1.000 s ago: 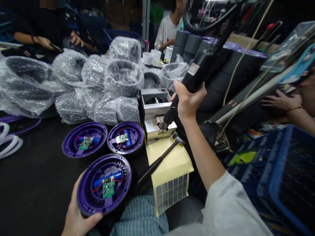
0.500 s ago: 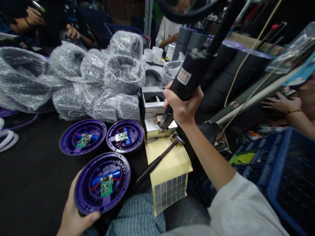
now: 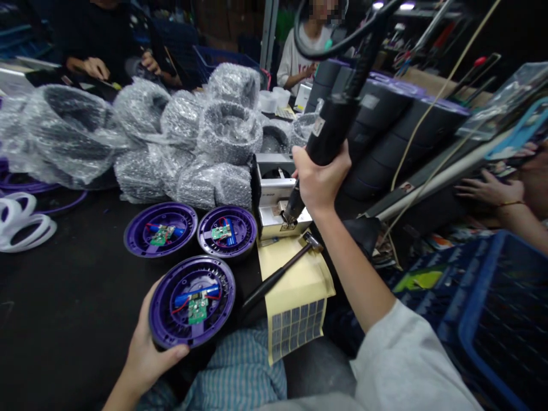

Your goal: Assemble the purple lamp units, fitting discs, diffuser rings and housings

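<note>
My left hand (image 3: 149,348) grips the near rim of a round purple housing (image 3: 166,314) with a green circuit board and a blue battery inside. Two similar purple housings (image 3: 132,234) (image 3: 250,228) lie behind it on the black table. My right hand (image 3: 323,177) is wrapped round a black power screwdriver (image 3: 331,131), tilted with its tip down at a silver screw feeder box (image 3: 268,197). The tip is at the front of the feeder; exact contact cannot be made out. A hammer (image 3: 274,277) rests on a yellow backing sheet (image 3: 295,262) with grey labels.
Bubble-wrapped round items (image 3: 192,177) are piled at the back. White rings (image 3: 32,234) lie at the left. Dark cylinders (image 3: 377,131) stand behind my right hand, and a blue crate (image 3: 471,337) is at the right. Other people's hands show across the table and at the right.
The whole view has shifted, so the table items sit slightly further right. My hands keep hold of the housing and the screwdriver. A person's hand at the back left has lowered.
</note>
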Action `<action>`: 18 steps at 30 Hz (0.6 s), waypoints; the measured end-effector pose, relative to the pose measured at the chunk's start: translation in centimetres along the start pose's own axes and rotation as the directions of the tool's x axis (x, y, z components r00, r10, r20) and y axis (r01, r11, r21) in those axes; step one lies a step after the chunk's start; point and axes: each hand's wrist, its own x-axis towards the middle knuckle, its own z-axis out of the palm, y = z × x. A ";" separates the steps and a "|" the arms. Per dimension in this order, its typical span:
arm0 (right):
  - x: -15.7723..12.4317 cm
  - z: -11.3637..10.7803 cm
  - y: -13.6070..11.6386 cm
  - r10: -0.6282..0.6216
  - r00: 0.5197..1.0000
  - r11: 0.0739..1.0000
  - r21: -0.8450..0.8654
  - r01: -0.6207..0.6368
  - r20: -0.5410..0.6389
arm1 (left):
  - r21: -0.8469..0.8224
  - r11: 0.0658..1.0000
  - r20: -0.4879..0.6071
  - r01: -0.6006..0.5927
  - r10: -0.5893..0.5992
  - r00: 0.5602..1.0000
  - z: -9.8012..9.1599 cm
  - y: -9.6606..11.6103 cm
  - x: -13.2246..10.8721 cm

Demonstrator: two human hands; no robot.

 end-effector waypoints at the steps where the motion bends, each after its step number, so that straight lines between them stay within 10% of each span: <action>1: -0.3 0.2 -0.9 0.037 0.999 0.999 0.015 -0.036 -0.020 | -0.009 1.000 0.007 -0.015 0.015 1.000 0.0 -0.1 0.1; 10: -5.3 -0.9 -13.1 0.395 0.914 0.750 0.542 -0.380 0.094 | -0.120 0.987 0.059 -0.103 0.110 0.992 0.3 0.2 0.5; 18: -8.7 -1.1 -17.1 0.369 0.907 0.750 0.510 -0.421 0.204 | -0.191 0.978 0.069 -0.078 0.093 0.993 0.3 0.3 0.6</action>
